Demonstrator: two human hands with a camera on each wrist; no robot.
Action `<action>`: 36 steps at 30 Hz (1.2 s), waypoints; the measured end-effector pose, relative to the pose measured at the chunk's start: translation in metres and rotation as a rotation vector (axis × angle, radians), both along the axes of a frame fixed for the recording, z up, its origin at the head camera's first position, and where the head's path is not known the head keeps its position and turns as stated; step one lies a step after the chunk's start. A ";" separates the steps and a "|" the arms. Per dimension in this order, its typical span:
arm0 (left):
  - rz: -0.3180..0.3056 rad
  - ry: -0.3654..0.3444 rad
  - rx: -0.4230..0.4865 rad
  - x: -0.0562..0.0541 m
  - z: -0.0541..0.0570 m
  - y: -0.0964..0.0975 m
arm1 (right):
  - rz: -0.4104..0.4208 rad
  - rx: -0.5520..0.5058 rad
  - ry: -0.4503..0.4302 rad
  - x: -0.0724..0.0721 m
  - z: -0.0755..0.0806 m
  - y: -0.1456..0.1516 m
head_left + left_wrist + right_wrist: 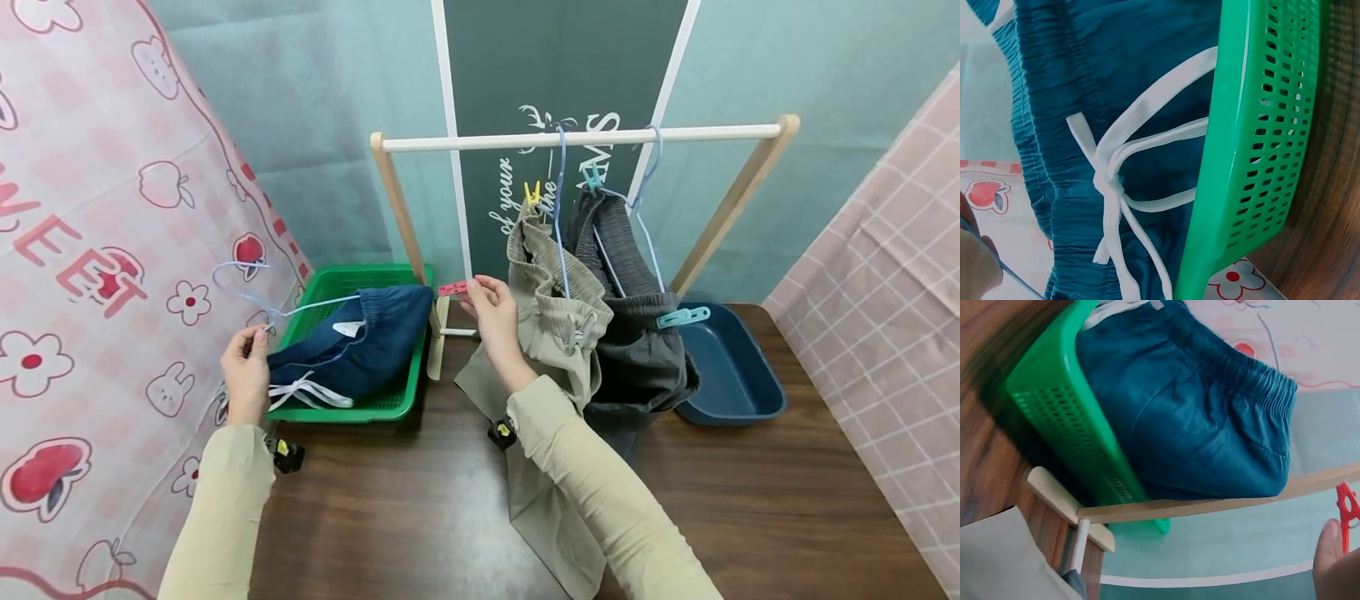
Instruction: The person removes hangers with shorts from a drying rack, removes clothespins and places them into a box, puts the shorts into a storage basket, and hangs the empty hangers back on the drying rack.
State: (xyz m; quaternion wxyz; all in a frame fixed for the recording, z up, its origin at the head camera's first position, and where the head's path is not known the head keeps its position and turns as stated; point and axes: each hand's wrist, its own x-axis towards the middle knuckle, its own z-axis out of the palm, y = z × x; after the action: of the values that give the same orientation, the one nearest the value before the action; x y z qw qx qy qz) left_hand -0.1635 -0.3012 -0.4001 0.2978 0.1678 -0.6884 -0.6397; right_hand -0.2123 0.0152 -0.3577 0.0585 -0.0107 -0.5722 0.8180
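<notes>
My left hand (247, 375) pinches one end of a light blue wire hanger (318, 305) at the left side of navy blue pants (390, 337). The pants have an elastic waist and a tied white drawstring (1109, 181); their lower part lies in a green basket (411, 392). To the right, in front of the rack's left leg, my right hand (491, 321) pinches a red clothespin (452, 288) by its end. In the right wrist view the clothespin (1347, 515) stands clear of the pants. The hanger's other end runs to the waistband.
Khaki pants (555, 325) and dark grey pants (637, 350) hang from a rack (465, 143) on blue hangers, with a yellow clothespin (532, 195) and blue clothespins (683, 317). Behind them at the right stands a dark blue tub (731, 367) on the wooden table (420, 500).
</notes>
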 end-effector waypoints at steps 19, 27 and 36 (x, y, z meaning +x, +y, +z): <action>0.254 0.135 0.150 -0.007 0.003 0.005 | -0.003 -0.182 -0.007 0.020 0.037 -0.003; 0.266 0.017 0.022 -0.008 0.000 0.009 | 0.090 -0.345 -0.037 0.039 0.072 -0.001; 0.244 -0.108 -0.117 -0.012 -0.001 0.018 | 0.072 -0.507 0.066 0.066 0.130 0.031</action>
State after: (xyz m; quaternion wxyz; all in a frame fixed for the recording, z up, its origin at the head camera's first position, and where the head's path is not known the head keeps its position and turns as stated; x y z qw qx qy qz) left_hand -0.1752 -0.2827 -0.4007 0.3451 0.2670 -0.7141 -0.5474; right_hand -0.1467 0.0463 -0.2276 0.0437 0.0221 -0.3467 0.9367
